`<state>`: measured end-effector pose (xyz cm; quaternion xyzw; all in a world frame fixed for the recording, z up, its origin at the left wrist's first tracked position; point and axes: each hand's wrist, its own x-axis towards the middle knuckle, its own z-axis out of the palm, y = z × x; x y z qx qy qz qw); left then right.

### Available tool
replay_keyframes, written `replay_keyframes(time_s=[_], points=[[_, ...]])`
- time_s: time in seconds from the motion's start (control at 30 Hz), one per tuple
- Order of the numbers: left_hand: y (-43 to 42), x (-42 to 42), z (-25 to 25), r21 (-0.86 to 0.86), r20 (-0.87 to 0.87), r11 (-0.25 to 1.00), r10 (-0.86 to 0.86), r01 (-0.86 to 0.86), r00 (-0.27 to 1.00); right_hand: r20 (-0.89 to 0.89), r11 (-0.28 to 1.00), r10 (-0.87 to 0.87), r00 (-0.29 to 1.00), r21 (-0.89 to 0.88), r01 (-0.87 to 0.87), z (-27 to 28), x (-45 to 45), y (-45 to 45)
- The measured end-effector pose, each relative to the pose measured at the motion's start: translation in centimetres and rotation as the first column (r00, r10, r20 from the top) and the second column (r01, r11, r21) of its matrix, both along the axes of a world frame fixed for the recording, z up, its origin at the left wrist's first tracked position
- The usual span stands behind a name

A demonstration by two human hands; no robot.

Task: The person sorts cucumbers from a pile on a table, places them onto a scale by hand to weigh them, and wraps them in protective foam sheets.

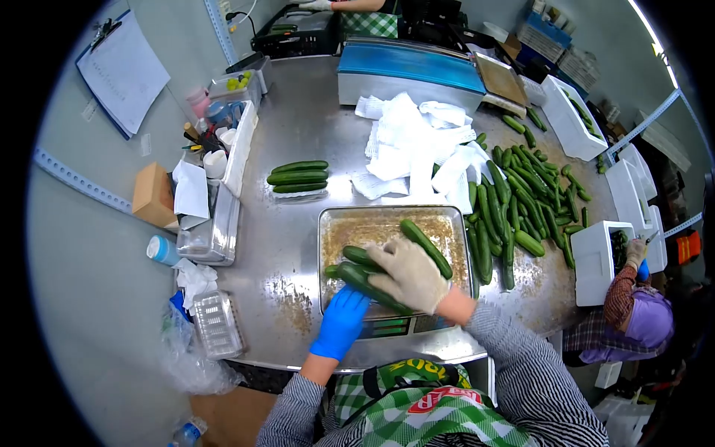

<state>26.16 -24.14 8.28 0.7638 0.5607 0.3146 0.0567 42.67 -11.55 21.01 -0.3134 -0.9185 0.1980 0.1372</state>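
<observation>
head camera, items on and around a brushed metal table [287,246], its surface worn in patches:

- metal tray [387,223], rectangular, raised rim, brown-stained base; contains smooth, dark green, elongated cucumbers.
- near cucumber [357,279], glossy, set diagonally at the tray's near side, under both hands.
- far cucumber [427,248], lying diagonally in the tray, just beside the right hand.
- middle cucumber [359,255], partly covered by the right hand.
- right hand [410,277], beige knit glove; fingers spread over the near and middle cucumbers; whether they close is hidden.
- left hand [342,319], smooth blue glove; fingers against the near cucumber's underside, tips hidden; grip width cannot be told.
- clear pack [299,195], shallow, bearing three cucumbers, left of the tray.
- white netting [402,141], ribbed, crumpled, heaped beyond the tray.
- cucumber pile [521,194], loose, mixed lengths, right of the tray.
- white box [572,127], rectangular, smooth-walled, cucumbers inside.
- clear container [217,325], ridged plastic, at the table's left edge.
</observation>
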Motion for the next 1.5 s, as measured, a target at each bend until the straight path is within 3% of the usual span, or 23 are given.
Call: replay_keyframes(time_s=[0.07, 0.1, 0.2, 0.27, 0.33, 0.43, 0.6, 0.7, 0.73, 0.77, 0.87, 0.9, 0.93, 1.0, 1.03, 1.13, 1.17, 1.2, 1.3, 1.4, 1.47, 1.5], points=[[-0.5, 0.4, 0.0, -0.025, -0.03, 0.994, 0.101, -0.102, 0.994, 0.041, 0.995, -0.025, 0.999, -0.097, 0.028, 0.1, 0.3, -3.0], [-0.8, 0.6, 0.0, -0.036, -0.047, 0.988, 0.147, -0.149, 0.988, 0.046, 0.997, -0.056, 0.997, -0.059, 0.059, -0.8, 0.8, -4.4], [-0.9, 1.9, -0.8, -0.094, 0.138, 0.926, 0.375, -0.365, 0.917, 0.04, 0.991, -0.137, 0.99, 0.015, 0.136, -3.1, 2.7, -6.5], [-0.6, 1.9, -0.6, -0.223, 0.378, 0.915, 0.4, -0.337, 0.835, 0.016, 0.985, -0.171, 0.985, -0.007, 0.172, -3.4, 3.8, -6.9], [0.0, 1.2, 0.1, -0.268, 0.448, 0.929, 0.354, -0.255, 0.821, -0.057, 0.981, -0.192, 0.98, 0.003, 0.192, -3.2, 4.8, -6.6], [0.5, -0.9, 1.5, -0.232, 0.362, 0.968, 0.176, -0.094, 0.915, -0.133, 0.981, -0.193, 0.972, -0.013, 0.193, -4.2, 5.9, -6.3], [1.2, -2.1, 1.4, -0.181, 0.291, 0.982, -0.003, 0.058, 0.957, -0.095, 0.969, -0.246, 0.965, 0.016, 0.248, -5.4, 5.0, -6.8], [1.0, -2.1, 0.8, -0.393, 0.478, 0.913, 0.099, 0.112, 0.873, -0.11, 0.96, -0.261, 0.959, 0.073, 0.27, -5.5, 4.1, -6.9], [0.9, -2.1, 0.8, -0.394, 0.464, 0.913, 0.096, 0.108, 0.881, -0.125, 0.956, -0.261, 0.957, 0.104, 0.275, -5.5, 4.0, -7.0], [1.0, -2.1, 0.9, -0.392, 0.449, 0.914, 0.092, 0.103, 0.889, -0.09, 0.964, -0.264, 0.96, -0.016, 0.264, -5.6, 4.1, -7.0], [1.0, -2.1, 2.4, -0.278, 0.328, 0.958, 0.029, 0.067, 0.944, -0.232, 0.952, -0.291, 0.928, -0.162, 0.258, -4.6, 5.2, -6.5], [0.9, -2.0, 2.9, -0.223, 0.272, 0.973, 0.005, 0.058, 0.962, -0.327, 0.927, -0.372, 0.869, -0.169, 0.334, -5.6, 5.9, -6.8], [1.0, -1.7, 3.0, -0.225, 0.399, 0.974, 0.081, 0.012, 0.913, -0.418, 0.887, -0.46, 0.783, -0.257, 0.384, -6.5, 6.3, -6.5], [1.2, -1.1, 3.3, -0.251, 0.624, 0.965, 0.222, -0.078, 0.749, -0.379, 0.836, -0.549, 0.745, -0.246, 0.491, -7.5, 7.5, -7.0], [1.5, -1.6, 3.5, -0.339, 0.55, 0.94, 0.23, -0.037, 0.803, -0.289, 0.839, -0.542, 0.789, -0.243, 0.487, -7.1, 7.2, -7.5], [3.0, -1.0, 2.0, -0.366, 0.486, 0.929, 0.237, -0.05, 0.841, -0.024, 0.839, -0.514, 0.857, -0.224, 0.496, -6.5, 4.7, -9.3], [3.2, -0.7, 2.2, -0.369, 0.435, 0.928, 0.228, -0.058, 0.871, -0.046, 0.85, -0.514, 0.856, -0.163, 0.502, -6.9, 4.0, -9.9], [3.4, -0.8, 2.1, -0.379, 0.519, 0.925, 0.242, -0.033, 0.82, -0.068, 0.856, -0.514, 0.855, -0.102, 0.506, -7.1, 3.3, -10.3], [3.4, -1.6, 0.9, -0.41, 0.735, 0.91, 0.289, 0.062, 0.613, 0.021, 0.824, -0.553, 0.833, -0.133, 0.551, -6.8, 1.9, -10.6], [3.4, -1.6, 2.8, -0.428, 0.648, 0.903, 0.276, 0.04, 0.71, 0.028, 0.832, -0.535, 0.845, -0.161, 0.532, -6.2, 2.0, -10.2], [3.6, -2.0, 1.7, -0.403, 0.797, 0.912, 0.306, 0.081, 0.521, 0.017, 0.839, -0.517, 0.856, -0.187, 0.511, -5.5, 2.9, -9.9], [3.7, -2.2, 1.3, -0.388, 0.855, 0.916, 0.316, 0.1, 0.412, -0.06, 0.846, -0.534, 0.844, -0.022, 0.533, -5.2, 3.5, -9.6]])
